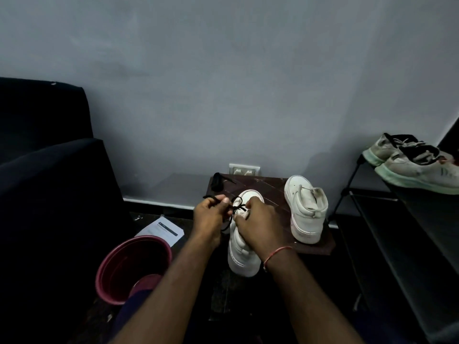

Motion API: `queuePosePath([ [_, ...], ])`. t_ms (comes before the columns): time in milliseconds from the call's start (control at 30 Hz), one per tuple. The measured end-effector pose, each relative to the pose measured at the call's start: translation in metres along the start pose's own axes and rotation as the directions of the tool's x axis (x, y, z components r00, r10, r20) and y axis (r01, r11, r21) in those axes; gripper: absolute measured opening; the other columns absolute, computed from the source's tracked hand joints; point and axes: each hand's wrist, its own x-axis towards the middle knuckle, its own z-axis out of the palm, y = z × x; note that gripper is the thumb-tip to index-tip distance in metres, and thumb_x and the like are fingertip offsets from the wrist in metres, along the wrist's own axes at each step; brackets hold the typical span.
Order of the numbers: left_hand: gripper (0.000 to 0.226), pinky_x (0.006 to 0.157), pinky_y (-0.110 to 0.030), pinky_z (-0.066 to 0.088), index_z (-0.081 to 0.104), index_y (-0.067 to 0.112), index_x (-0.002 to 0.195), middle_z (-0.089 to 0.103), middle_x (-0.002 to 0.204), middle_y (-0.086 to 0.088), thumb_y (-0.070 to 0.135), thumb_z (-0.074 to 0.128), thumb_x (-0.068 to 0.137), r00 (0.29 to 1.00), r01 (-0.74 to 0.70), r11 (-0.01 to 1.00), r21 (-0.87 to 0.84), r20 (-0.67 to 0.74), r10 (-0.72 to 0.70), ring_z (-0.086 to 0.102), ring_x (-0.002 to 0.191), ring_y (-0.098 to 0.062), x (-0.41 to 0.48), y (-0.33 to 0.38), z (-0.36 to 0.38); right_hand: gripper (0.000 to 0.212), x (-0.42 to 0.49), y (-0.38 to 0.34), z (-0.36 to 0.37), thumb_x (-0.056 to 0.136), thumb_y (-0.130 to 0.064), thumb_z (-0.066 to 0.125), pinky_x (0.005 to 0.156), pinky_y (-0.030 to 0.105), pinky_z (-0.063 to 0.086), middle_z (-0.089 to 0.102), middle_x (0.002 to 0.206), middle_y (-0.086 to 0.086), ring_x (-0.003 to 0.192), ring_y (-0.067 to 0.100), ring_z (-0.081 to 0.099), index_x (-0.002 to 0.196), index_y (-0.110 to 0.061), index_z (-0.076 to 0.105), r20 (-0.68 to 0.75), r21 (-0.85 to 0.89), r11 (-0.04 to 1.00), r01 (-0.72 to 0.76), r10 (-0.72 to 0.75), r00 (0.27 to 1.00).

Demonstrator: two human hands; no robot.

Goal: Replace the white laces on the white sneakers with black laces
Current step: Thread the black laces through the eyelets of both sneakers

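Observation:
A white sneaker point(242, 252) stands toe-away on the front of a small dark stool point(268, 187). A black lace point(237, 207) crosses above its tongue. My left hand point(211, 214) grips one end of that lace, and a loop of it sticks out past the knuckles. My right hand point(258, 222) rests on the sneaker's top and pinches the lace's other end. A second white sneaker point(306, 209) stands to the right on the stool, with no lace visible. Another bundled black lace point(219, 181) lies at the stool's back left corner.
A maroon bucket point(131, 266) stands on the floor at lower left, next to a dark sofa point(49, 194). A printed sheet of paper point(161, 229) lies behind the bucket. To the right, a black shoe rack point(397, 239) carries a worn pale pair of sneakers point(417, 162).

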Motion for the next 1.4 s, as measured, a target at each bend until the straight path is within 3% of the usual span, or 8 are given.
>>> queuePosePath([
  [167,0.010,0.054,-0.021,0.051,0.061,-0.004,0.097,0.065,0.078,-0.015,0.004,0.057,0.094,0.997,-0.067,0.989,0.130,0.057,0.060,0.059,0.062,-0.016,-0.018,-0.020,0.004,0.045,-0.008,0.004,-0.001,0.086,-0.033,0.066,0.083,0.034,0.043,0.062,0.119,0.018,0.113,0.037,0.056,0.122,-0.012,0.047,0.059,-0.039,0.998,-0.049,0.051,0.997],
  [367,0.013,0.047,-0.021,0.049,0.060,0.002,0.083,0.061,0.069,-0.013,0.009,0.058,0.094,0.998,-0.055,0.998,0.038,0.003,0.055,0.055,0.050,-0.013,-0.028,-0.038,0.011,0.065,-0.027,0.040,0.003,0.078,-0.022,0.078,0.077,0.014,0.035,0.065,0.122,0.006,0.113,0.024,0.059,0.135,-0.020,0.045,-0.009,0.326,0.942,-0.086,0.094,0.996],
  [500,0.011,0.044,-0.020,0.048,0.060,0.000,0.085,0.062,0.068,-0.013,0.008,0.060,0.092,0.999,-0.049,0.998,0.039,-0.018,0.050,0.056,0.047,-0.012,-0.038,-0.037,0.017,0.069,-0.030,0.054,0.014,0.072,-0.017,0.081,0.099,0.031,0.045,0.062,0.124,0.001,0.115,0.017,0.058,0.131,-0.023,0.046,-0.018,0.457,0.885,-0.087,0.107,0.994],
  [633,0.006,0.051,-0.023,0.053,0.060,0.001,0.091,0.063,0.070,-0.015,-0.003,0.063,0.087,0.998,-0.039,0.999,0.021,0.053,0.037,0.060,0.052,-0.013,-0.053,-0.036,0.019,0.076,-0.035,0.059,0.015,0.073,-0.008,0.079,0.101,0.032,0.045,0.059,0.124,-0.003,0.114,0.013,0.057,0.137,-0.021,0.041,-0.034,0.564,0.822,-0.076,0.115,0.993],
  [733,0.016,0.060,-0.024,0.055,0.063,0.003,0.095,0.068,0.080,-0.015,-0.007,0.066,0.083,0.992,-0.112,0.990,0.087,0.075,0.105,0.066,0.065,-0.015,-0.064,-0.038,0.019,0.062,-0.042,0.059,0.018,0.083,-0.012,0.070,0.091,0.025,0.046,0.060,0.116,-0.006,0.106,0.011,0.059,0.137,-0.020,0.041,-0.006,0.572,0.816,-0.081,0.104,0.995],
  [900,0.025,0.076,-0.032,0.056,0.062,0.016,0.086,0.069,0.085,-0.013,-0.008,0.065,0.083,0.954,-0.296,0.928,0.228,0.014,0.301,0.066,0.079,-0.019,-0.067,-0.043,0.014,0.043,-0.053,0.060,0.037,0.083,-0.017,0.070,0.092,0.043,0.053,0.069,0.109,-0.001,0.100,0.014,0.066,0.121,-0.024,0.052,-0.027,0.630,0.772,-0.086,0.133,0.991],
  [1200,0.027,0.083,-0.039,0.057,0.062,0.017,0.085,0.070,0.083,-0.007,-0.009,0.062,0.076,0.959,-0.271,0.921,0.281,0.000,0.283,0.067,0.081,-0.017,-0.067,-0.043,0.000,0.044,-0.049,0.059,0.045,0.084,-0.008,0.070,0.087,0.028,0.055,0.073,0.102,-0.003,0.094,0.004,0.068,0.123,-0.019,0.054,-0.010,0.725,0.683,-0.087,0.137,0.991],
  [1400,0.032,0.089,-0.044,0.056,0.071,0.020,0.082,0.073,0.082,-0.002,-0.009,0.060,0.074,0.957,-0.286,0.880,0.379,0.061,0.285,0.071,0.087,-0.020,-0.068,-0.042,-0.006,0.045,-0.051,0.059,0.043,0.085,-0.003,0.064,0.088,0.025,0.053,0.073,0.103,-0.005,0.096,0.002,0.067,0.123,-0.024,0.053,-0.027,0.682,0.730,-0.049,0.093,0.995],
])
